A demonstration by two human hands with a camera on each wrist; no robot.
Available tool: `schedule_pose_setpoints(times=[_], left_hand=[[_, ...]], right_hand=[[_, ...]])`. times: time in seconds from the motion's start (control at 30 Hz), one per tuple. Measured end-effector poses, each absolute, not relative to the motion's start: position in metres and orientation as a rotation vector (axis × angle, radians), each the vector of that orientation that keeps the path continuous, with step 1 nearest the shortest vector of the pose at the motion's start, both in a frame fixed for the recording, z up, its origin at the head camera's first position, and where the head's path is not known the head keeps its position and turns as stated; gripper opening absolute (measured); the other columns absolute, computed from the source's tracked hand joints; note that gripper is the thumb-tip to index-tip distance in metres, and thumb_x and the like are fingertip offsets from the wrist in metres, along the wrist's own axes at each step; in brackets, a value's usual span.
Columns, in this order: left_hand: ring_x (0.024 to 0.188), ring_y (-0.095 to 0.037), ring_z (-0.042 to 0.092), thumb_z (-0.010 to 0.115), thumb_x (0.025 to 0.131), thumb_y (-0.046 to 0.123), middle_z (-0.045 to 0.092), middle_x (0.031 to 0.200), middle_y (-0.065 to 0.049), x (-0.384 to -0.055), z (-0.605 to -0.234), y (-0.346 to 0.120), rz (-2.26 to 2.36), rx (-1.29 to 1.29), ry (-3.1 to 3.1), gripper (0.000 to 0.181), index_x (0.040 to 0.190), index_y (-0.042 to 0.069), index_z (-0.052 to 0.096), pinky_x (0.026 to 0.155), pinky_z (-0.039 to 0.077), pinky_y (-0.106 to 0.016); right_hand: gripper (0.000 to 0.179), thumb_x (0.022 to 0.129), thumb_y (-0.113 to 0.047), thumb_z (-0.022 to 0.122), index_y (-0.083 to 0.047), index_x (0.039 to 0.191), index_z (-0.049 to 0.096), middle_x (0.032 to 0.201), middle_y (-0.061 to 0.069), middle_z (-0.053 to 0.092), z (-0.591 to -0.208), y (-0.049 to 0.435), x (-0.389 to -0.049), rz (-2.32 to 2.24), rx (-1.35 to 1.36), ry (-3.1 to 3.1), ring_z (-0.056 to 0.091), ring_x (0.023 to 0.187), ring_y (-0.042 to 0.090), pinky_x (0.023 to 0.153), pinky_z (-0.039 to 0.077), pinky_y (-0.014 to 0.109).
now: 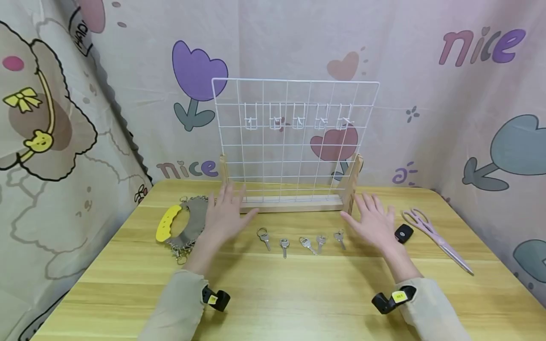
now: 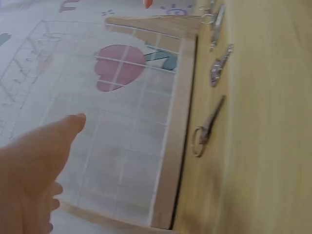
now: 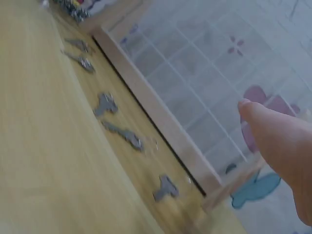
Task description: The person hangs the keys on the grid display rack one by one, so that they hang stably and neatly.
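Observation:
My left hand [image 1: 226,215] is held with fingers spread near the left foot of a white wire grid rack [image 1: 294,152]. My right hand [image 1: 375,222], also spread and empty, is by the rack's right wooden foot [image 1: 350,184]. Between the hands, several silver keys [image 1: 284,246] lie in a loose row on the table, some with small rings. The left wrist view shows the left thumb [image 2: 63,129] in front of the grid; the right wrist view shows the right thumb [image 3: 265,119] beside it. Several white wire hooks [image 1: 298,121] hang in a row on the upper grid.
Left of my left hand lies a grey, curved metal piece with a yellow grip [image 1: 168,223] and chains, partly hidden by that hand. A black car key fob [image 1: 403,233] and pale purple scissors [image 1: 439,240] lie to the right. Printed curtains [image 1: 273,42] surround the wooden table [image 1: 273,298].

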State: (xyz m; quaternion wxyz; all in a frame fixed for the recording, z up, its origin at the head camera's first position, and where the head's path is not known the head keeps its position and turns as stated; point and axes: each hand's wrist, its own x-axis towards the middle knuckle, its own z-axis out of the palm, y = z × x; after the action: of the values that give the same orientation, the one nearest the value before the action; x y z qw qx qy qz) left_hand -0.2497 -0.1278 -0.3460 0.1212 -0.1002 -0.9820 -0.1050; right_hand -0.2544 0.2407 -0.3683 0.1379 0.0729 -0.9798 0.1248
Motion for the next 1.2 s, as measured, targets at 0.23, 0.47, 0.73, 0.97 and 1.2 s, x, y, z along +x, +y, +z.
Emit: schedule_pose_setpoints(times=[0.23, 0.47, 0.73, 0.97, 1.2], left_hand=[[0.138, -0.039, 0.011, 0.048, 0.092, 0.051, 0.014, 0.151, -0.022, -0.254, -0.326, -0.148, -0.55, -0.198, -2.658, 0.081, 0.147, 0.0, 0.017, 0.11, 0.004, -0.054], [0.137, -0.038, 0.012, 0.049, 0.093, 0.045, 0.012, 0.151, -0.022, -0.271, -0.304, -0.167, -1.036, -0.099, -2.549, 0.083, 0.147, -0.002, 0.008, 0.11, 0.012, -0.053], [0.138, -0.033, 0.016, 0.05, 0.093, 0.044, 0.012, 0.152, -0.018, -0.29, -0.291, -0.171, -1.388, -0.018, -2.537, 0.083, 0.149, 0.003, 0.004, 0.111, 0.018, -0.046], [0.135, -0.03, 0.026, 0.049, 0.095, 0.038, 0.023, 0.15, -0.016, -0.304, -0.29, -0.166, -1.551, -0.037, -2.483, 0.07, 0.148, 0.003, 0.017, 0.109, 0.026, -0.041], [0.131, -0.034, 0.034, 0.048, 0.097, 0.029, 0.032, 0.145, -0.021, -0.308, -0.289, -0.16, -1.514, -0.034, -2.471, 0.06, 0.145, 0.0, 0.026, 0.106, 0.032, -0.041]], right_hand=[[0.058, 0.092, -0.035, 0.057, 0.006, 0.132, 0.045, 0.129, 0.027, 0.048, -0.351, 0.204, -0.253, 0.834, 0.375, -2.675, 0.043, 0.118, 0.043, 0.101, 0.031, 0.057], [0.046, 0.088, -0.018, 0.066, 0.006, 0.124, 0.053, 0.108, 0.021, 0.061, -0.344, 0.156, -0.263, 1.265, 0.462, -2.585, 0.059, 0.099, 0.033, 0.086, 0.049, 0.043], [0.043, 0.084, -0.013, 0.068, 0.004, 0.121, 0.055, 0.101, 0.014, 0.065, -0.358, 0.106, -0.276, 1.588, 0.458, -2.625, 0.06, 0.093, 0.026, 0.084, 0.051, 0.036], [0.039, 0.085, -0.011, 0.068, 0.004, 0.119, 0.057, 0.099, 0.01, 0.065, -0.381, 0.074, -0.285, 1.675, 0.503, -2.753, 0.06, 0.09, 0.022, 0.078, 0.052, 0.032], [0.034, 0.083, -0.011, 0.069, 0.003, 0.113, 0.06, 0.09, 0.006, 0.063, -0.397, 0.056, -0.289, 1.521, 0.615, -2.882, 0.058, 0.08, 0.016, 0.068, 0.05, 0.026]])
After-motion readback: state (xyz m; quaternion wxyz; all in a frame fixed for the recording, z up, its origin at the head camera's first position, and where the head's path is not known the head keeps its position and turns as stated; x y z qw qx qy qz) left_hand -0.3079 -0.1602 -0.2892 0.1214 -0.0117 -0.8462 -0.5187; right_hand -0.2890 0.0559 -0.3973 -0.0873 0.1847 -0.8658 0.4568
